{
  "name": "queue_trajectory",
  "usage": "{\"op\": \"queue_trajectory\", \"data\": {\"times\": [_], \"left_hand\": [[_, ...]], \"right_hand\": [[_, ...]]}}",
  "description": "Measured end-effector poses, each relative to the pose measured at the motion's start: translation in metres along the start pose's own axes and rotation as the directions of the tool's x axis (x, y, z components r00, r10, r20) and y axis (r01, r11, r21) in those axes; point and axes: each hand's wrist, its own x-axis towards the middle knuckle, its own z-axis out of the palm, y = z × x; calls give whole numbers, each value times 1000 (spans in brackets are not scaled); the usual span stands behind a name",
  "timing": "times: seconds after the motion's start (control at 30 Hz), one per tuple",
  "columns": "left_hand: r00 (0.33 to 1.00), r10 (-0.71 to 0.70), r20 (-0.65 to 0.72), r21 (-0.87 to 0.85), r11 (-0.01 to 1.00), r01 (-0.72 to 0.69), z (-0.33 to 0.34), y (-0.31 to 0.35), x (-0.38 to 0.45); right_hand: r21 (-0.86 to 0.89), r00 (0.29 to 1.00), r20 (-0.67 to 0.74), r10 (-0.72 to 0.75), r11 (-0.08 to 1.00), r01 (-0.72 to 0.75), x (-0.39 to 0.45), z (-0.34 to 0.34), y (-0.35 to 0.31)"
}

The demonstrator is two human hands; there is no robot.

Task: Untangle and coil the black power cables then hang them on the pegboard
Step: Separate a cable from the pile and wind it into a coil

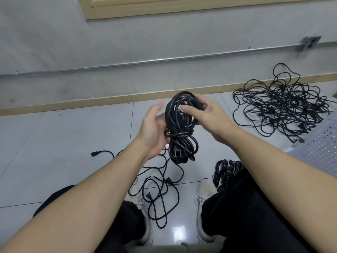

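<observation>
You get even, soft indoor light with faint shadows. A bright glare patch sits on the floor tile [177, 232] between your shoes. Wide-angle bending curves the edges; your left hand [153, 132] is slightly blurred.

No text, label, brand, number or sign can be read anywhere in this view — not on the cables, the wall, the floor or the shoes.
</observation>
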Motion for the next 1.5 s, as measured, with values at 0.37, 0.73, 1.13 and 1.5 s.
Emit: {"op": "queue_trajectory", "data": {"times": [0.37,0.73,1.13,1.5], "left_hand": [[968,72,-240,136,990,-40,15,-4,7],[942,181,-281,-38,979,-200,8,-8,11],[981,51,-190,-224,970,-94,4,-4,16],[917,129,-376,-47,986,-158,6,-7,28]], "right_hand": [[-3,997,-33,63,998,-63,0,-1,-6],[-204,997,-12,76,976,-77,1,0,-5],[-277,999,12,43,960,-38,9,4,7],[-575,969,157,-191,780,247,10,5,17]]}}
